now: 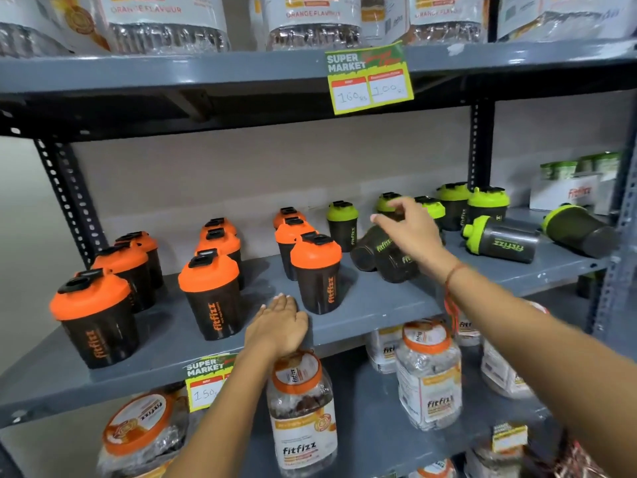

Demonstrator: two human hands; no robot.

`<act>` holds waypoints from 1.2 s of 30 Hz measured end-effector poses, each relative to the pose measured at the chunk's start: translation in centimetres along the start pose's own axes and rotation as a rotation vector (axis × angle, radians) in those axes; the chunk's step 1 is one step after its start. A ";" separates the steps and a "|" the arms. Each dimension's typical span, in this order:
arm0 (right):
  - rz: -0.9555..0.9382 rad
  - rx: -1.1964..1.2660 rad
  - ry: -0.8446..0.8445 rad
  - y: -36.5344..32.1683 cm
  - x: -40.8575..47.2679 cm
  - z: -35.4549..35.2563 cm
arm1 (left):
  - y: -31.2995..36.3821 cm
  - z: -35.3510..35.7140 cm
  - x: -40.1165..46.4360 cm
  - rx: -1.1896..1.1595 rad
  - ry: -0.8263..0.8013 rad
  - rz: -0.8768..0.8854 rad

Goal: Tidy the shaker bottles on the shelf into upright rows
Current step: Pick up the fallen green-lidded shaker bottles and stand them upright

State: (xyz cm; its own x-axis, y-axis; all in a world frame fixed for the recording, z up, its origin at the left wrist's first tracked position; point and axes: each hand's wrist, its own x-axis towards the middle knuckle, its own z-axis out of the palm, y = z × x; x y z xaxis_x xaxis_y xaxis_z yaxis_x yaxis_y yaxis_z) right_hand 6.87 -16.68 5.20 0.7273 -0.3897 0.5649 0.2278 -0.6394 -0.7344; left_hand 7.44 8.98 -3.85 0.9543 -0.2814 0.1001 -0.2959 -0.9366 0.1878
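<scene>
On the grey middle shelf (372, 305) stand several orange-lidded black shaker bottles (212, 294), upright in three rows at the left and centre. Green-lidded bottles (487, 205) stand upright at the back right. Two green-lidded bottles lie on their sides at the centre right (389, 260); two more lie further right (503, 241) (579, 229). My right hand (410, 229) hovers over the centre pair, fingers spread, holding nothing. My left hand (279, 326) rests flat on the shelf's front edge, beside the nearest orange bottle.
A shelf above carries large clear jars with orange-flavour labels (165, 22) and a price tag (368, 79). The shelf below holds several orange-lidded jars (303, 412) and another price tag (206, 381). A white box (565, 193) stands far right. Dark uprights (481, 146) frame the bay.
</scene>
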 end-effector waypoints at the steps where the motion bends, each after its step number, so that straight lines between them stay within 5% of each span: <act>1: 0.026 -0.098 -0.045 0.1 1.7 -0.6 | -0.1 -0.1 0.2 -0.009 0.003 -0.001; 9: 0.107 -0.812 -0.530 1.3 11.9 0.9 | -0.8 0.4 0.9 -0.007 0.126 0.005; 23: 0.286 -0.712 -0.767 5.2 15.3 7.5 | -0.9 0.6 0.5 0.000 0.201 -0.013; 31: 0.228 -0.499 -0.701 2.8 14.2 6.7 | -0.6 0.3 0.3 -0.015 0.208 -0.007; 36: -0.165 -0.524 -0.342 0.4 12.7 5.5 | -0.6 0.3 0.3 -0.011 0.216 -0.002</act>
State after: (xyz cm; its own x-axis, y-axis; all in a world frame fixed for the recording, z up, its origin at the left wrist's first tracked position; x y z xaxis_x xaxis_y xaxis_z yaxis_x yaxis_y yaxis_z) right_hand 19.72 -18.22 10.04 0.8945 -0.0808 0.4397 0.0709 -0.9454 -0.3180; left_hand 7.96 9.40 -4.24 0.9242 -0.2274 0.3068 -0.2958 -0.9344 0.1985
